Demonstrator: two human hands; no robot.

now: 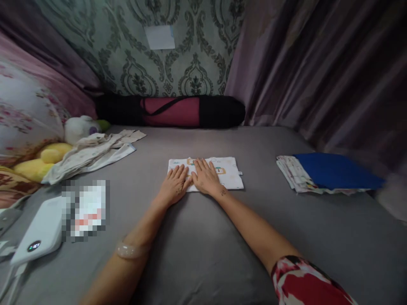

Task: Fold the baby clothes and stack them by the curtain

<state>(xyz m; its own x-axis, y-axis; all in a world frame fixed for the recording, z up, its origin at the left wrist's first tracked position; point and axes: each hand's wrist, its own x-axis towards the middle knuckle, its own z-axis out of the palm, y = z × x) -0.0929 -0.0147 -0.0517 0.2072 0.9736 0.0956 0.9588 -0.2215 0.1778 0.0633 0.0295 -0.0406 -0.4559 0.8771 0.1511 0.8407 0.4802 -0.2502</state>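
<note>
A white cloth [232, 177] with orange and green printed figures lies folded into a flat rectangle on the grey bed sheet. A small tag sticks out at its right edge. My left hand [175, 183] rests flat on the cloth's left part, palm down, fingers stretched out. Beside it, my right hand [205, 174] lies flat on the middle of the cloth, fingers extended. The two thumbs are close together, and whether they touch I cannot tell. Both hands cover part of the print.
Folded cloths with a blue one on top [333, 171] lie to the right. Loose pale clothes [95, 152], a yellow plush toy [49, 159] and a white power bank [41, 231] with cables are on the left. A long black and maroon bag [171, 111] lies along the wall.
</note>
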